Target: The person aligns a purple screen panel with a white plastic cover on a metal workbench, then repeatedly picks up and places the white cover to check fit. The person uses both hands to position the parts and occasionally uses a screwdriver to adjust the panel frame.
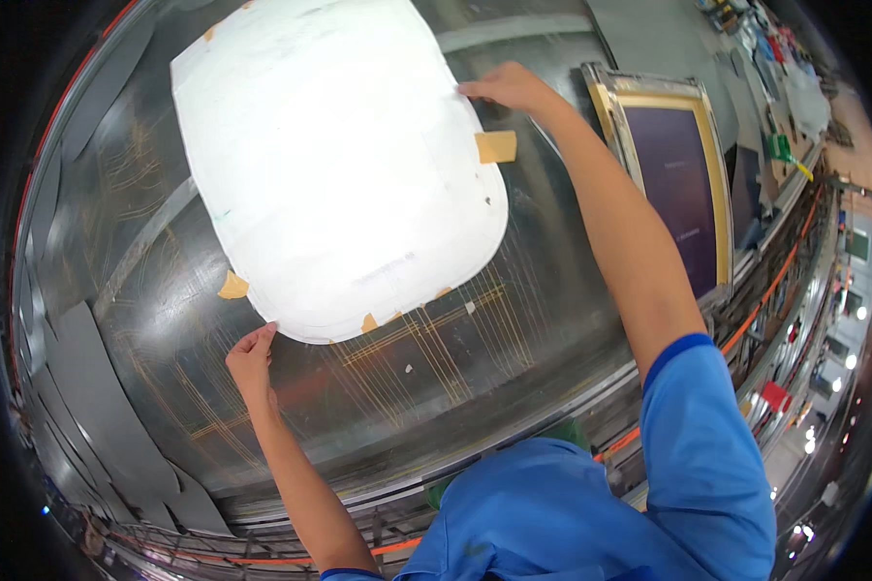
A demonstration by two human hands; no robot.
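A large white sheet point(339, 174) with rounded near corners lies on the dark, shiny tabletop point(300, 426). My left hand point(250, 362) pinches its near-left edge between thumb and fingers. Farther off, my right hand point(510, 88) has its fingers closed on the sheet's right edge. Just below that hand, a piece of tan tape point(497, 147) sticks out past the edge. Another tan tape piece point(233, 286) sits on the left edge, above my left hand. Smaller tan bits show along the near edge.
To the right lies a framed screen point(683, 184) with a purple mesh. Grey flat strips point(116, 407) overlap at the left. Tan tape lines and grid marks point(436, 349) cover the near tabletop. Tools and a green-handled item point(779, 148) crowd the far right.
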